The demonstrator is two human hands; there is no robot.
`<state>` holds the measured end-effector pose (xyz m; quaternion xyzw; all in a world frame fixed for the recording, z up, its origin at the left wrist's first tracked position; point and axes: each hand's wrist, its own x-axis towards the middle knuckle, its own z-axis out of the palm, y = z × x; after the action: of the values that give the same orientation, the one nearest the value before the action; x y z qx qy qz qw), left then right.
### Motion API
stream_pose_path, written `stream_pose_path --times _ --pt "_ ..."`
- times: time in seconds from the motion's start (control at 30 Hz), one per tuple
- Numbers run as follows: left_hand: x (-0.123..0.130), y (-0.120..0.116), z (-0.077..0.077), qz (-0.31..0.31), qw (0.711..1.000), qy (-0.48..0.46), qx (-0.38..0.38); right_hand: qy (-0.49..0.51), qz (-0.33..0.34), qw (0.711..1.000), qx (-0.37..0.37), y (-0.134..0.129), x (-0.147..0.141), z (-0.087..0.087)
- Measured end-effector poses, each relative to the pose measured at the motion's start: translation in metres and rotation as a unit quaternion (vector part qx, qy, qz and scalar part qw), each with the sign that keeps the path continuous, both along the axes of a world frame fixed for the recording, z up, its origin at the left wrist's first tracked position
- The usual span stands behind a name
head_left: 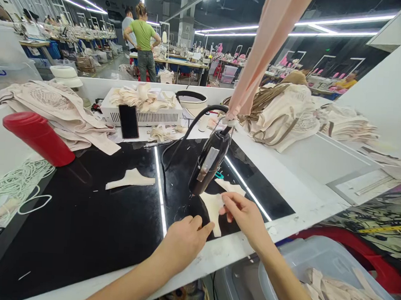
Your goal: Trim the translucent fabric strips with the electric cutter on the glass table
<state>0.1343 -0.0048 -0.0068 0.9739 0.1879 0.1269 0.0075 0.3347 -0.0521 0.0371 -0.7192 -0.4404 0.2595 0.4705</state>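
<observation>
A small cream fabric piece (pixel 213 207) lies on the black board, under the tip of a black handheld device (pixel 208 164) with a pale label. My left hand (pixel 185 237) is curled at the piece's lower left, its fingertips on the cloth. At the piece's right edge is my right hand (pixel 242 212), thumb and forefinger pinched together; what is between them is too small to make out. A second cream piece (pixel 230 186) lies just behind the right hand. Farther left is another cream piece (pixel 131 179), flat and untouched.
A pink cloth strip (pixel 257 58) suspends the device, and a black cable (pixel 184 135) loops beside it. On the left stand a red bottle (pixel 38 138) and pale green cord (pixel 18 186). Garments (pixel 284 114) are piled behind on the right. A clear bin (pixel 316 252) sits below the edge.
</observation>
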Motion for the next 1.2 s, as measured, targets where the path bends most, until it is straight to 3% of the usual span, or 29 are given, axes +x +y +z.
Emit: stream_pose_path --times 0.17,0.27,0.33,0.43,0.63,0.7,0.73,0.83,0.87,0.9,1.07,1.2 --pt "0.001 0.002 -0.001 -0.013 1.000 0.007 -0.014 0.066 -0.045 0.989 0.127 0.036 0.007 0.017" --pt "0.001 0.002 -0.001 -0.020 0.999 0.004 -0.042 0.066 -0.089 0.966 0.233 0.037 0.003 0.032" --pt "0.002 0.002 0.000 -0.022 0.998 -0.001 -0.062 0.063 -0.101 0.950 0.288 0.027 -0.006 0.040" --pt "0.002 0.004 0.004 -0.013 0.996 -0.010 -0.092 0.059 -0.076 0.948 0.302 0.001 -0.025 0.043" --pt "-0.011 0.012 0.017 0.001 0.980 -0.034 -0.198 0.138 0.011 0.947 0.288 -0.040 -0.063 0.028" --pt "-0.021 0.015 0.023 0.013 0.944 -0.067 -0.323 0.166 0.044 0.944 0.281 -0.046 -0.072 0.020" --pt "-0.027 0.015 0.026 0.026 0.903 -0.097 -0.418 0.180 0.059 0.943 0.275 -0.048 -0.077 0.017" --pt "-0.045 0.016 0.036 0.063 0.709 -0.195 -0.675 0.222 0.104 0.939 0.241 -0.048 -0.091 0.004" --pt "-0.052 0.016 0.039 0.068 0.669 -0.213 -0.709 0.230 0.116 0.940 0.225 -0.046 -0.096 0.001" --pt "-0.059 0.015 0.042 0.070 0.647 -0.225 -0.725 0.233 0.128 0.941 0.209 -0.045 -0.101 -0.003" --pt "-0.098 0.011 0.049 0.122 0.642 -0.244 -0.717 0.252 0.193 0.942 0.113 -0.033 -0.125 -0.010" --pt "-0.131 0.011 0.052 0.185 0.646 -0.259 -0.694 0.272 0.201 0.941 0.014 -0.023 -0.131 -0.009"
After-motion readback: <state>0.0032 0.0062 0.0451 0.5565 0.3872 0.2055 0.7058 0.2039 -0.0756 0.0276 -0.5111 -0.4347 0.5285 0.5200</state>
